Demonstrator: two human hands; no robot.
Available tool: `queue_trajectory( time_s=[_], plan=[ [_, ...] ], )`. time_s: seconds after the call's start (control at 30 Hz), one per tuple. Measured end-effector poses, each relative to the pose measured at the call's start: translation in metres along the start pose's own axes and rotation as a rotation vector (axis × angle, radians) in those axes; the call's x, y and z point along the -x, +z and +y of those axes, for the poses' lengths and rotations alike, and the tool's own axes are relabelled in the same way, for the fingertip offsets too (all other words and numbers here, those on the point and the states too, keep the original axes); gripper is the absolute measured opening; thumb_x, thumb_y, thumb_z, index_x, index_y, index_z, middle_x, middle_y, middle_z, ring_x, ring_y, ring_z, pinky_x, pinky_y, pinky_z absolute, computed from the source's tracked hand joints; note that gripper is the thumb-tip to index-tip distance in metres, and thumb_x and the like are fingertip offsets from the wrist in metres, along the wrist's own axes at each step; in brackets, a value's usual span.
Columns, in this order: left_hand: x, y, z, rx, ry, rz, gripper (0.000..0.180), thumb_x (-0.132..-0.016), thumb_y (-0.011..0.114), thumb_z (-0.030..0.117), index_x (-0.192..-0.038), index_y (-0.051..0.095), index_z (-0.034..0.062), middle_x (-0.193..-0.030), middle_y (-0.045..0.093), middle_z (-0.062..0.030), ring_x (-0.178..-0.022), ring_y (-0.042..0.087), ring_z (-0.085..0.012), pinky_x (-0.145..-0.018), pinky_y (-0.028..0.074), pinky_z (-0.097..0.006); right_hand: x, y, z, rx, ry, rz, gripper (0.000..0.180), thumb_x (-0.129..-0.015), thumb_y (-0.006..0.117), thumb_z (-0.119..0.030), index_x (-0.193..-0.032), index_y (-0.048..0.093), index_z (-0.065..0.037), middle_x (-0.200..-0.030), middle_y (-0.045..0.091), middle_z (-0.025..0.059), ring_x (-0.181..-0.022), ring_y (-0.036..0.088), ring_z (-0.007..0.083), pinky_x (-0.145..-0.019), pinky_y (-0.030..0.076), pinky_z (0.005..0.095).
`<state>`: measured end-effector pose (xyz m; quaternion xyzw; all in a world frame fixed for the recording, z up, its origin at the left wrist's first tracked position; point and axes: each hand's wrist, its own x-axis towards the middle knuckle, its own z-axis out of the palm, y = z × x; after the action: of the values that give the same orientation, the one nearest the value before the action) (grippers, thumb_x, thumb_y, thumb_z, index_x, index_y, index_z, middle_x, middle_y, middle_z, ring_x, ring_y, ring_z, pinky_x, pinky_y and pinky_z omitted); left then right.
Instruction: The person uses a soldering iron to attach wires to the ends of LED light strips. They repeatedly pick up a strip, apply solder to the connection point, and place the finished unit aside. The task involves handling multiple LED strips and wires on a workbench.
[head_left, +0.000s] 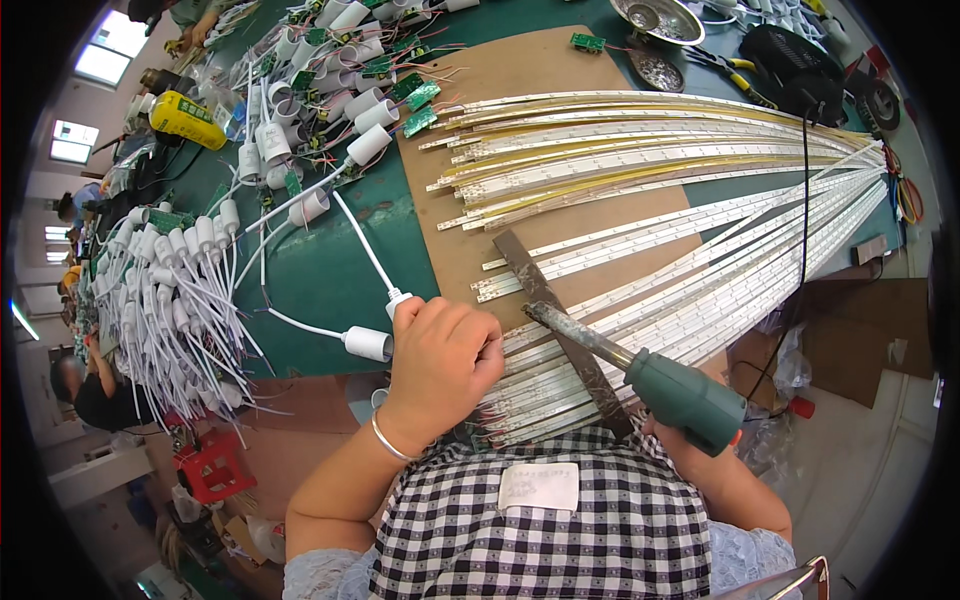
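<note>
1. Soldering iron (640,375): a thick green handle is joined to a long, dull grey, scorched metal barrel that ends in a blunt tip. It lies at a slant low in the view, over the near ends of the light strips, with the tip pointing up and to the left.
2. The handle is gripped from below by the right hand (690,450), most of which is hidden under the handle, so only a little of the fingers and the wrist is seen; the forearm comes in from the lower edge.
3. White light strips (640,300) are fanned out across a brown board (520,70) on the green table (320,270); the near ends are gathered at a dark flat bar (545,300) lying across them.
4. The left hand (445,355) is curled into a loose fist, knuckles up, at the near ends of the strips, just left of the iron's tip. A thin white wire (365,245) runs into the fist from above; whether it is pinched cannot be told.
5. A silver bangle (385,440) is worn on the left wrist, and the forearm rises from a checked garment (540,540).
6. A white cylindrical socket (368,343) lies just left of the fist, and many more are heaped further left.
</note>
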<state>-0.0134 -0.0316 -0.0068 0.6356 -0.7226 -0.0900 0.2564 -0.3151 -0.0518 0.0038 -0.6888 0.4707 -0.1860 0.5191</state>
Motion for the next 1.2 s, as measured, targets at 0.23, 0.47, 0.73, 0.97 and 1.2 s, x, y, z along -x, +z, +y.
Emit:
queue_trajectory(
  time_s=[0.23, 0.47, 0.73, 0.97, 1.2],
  plan=[
    [-0.002, 0.000, 0.000, -0.034, 0.042, -0.027, 0.015, -0.068, 0.070, 0.007, -0.077, 0.059, 0.0110, -0.077, 0.055, -0.0018, -0.078, 0.053, -0.0233, -0.079, 0.035, -0.038, 0.003, 0.000, 0.000, -0.006, 0.020, -0.049, 0.032, -0.076, 0.073, -0.011, -0.107, 0.069, -0.006, -0.106, 0.068, 0.0118, -0.096, 0.063, 0.0312, -0.084, 0.049, 0.0391],
    [-0.001, 0.001, 0.000, -0.024, 0.052, -0.040, 0.016, -0.067, 0.069, 0.005, -0.077, 0.058, 0.0094, -0.078, 0.053, -0.0044, -0.079, 0.053, -0.0258, -0.078, 0.038, -0.039, -0.005, -0.005, -0.010, 0.236, -0.216, -0.130, 0.033, -0.076, 0.074, -0.011, -0.108, 0.069, -0.005, -0.105, 0.068, 0.0126, -0.096, 0.063, 0.0306, -0.084, 0.050, 0.0376],
    [-0.001, 0.001, -0.001, -0.035, 0.066, -0.068, 0.015, -0.068, 0.067, 0.006, -0.080, 0.057, 0.0079, -0.081, 0.051, -0.0062, -0.083, 0.051, -0.0261, -0.081, 0.040, -0.039, -0.005, -0.002, -0.007, 0.250, -0.251, -0.125, 0.033, -0.076, 0.074, -0.010, -0.108, 0.068, -0.004, -0.107, 0.068, 0.0118, -0.097, 0.065, 0.0282, -0.086, 0.051, 0.0363],
    [-0.002, 0.002, 0.000, -0.017, 0.060, -0.036, 0.019, -0.064, 0.068, 0.003, -0.078, 0.056, 0.0084, -0.078, 0.051, -0.0060, -0.080, 0.052, -0.0281, -0.077, 0.039, -0.041, -0.004, 0.001, -0.005, 0.218, -0.276, -0.064, 0.032, -0.076, 0.075, -0.010, -0.106, 0.068, -0.003, -0.105, 0.068, 0.0124, -0.095, 0.066, 0.0272, -0.084, 0.052, 0.0345],
    [-0.003, 0.002, -0.001, -0.022, 0.052, -0.053, 0.018, -0.064, 0.068, 0.003, -0.076, 0.056, 0.0082, -0.078, 0.052, -0.0063, -0.080, 0.052, -0.0283, -0.077, 0.039, -0.041, -0.001, 0.001, -0.003, 0.074, -0.139, -0.073, 0.028, -0.076, 0.071, -0.008, -0.103, 0.068, -0.005, -0.097, 0.068, 0.0111, -0.083, 0.065, 0.0292, -0.074, 0.051, 0.0365]
  ],
)
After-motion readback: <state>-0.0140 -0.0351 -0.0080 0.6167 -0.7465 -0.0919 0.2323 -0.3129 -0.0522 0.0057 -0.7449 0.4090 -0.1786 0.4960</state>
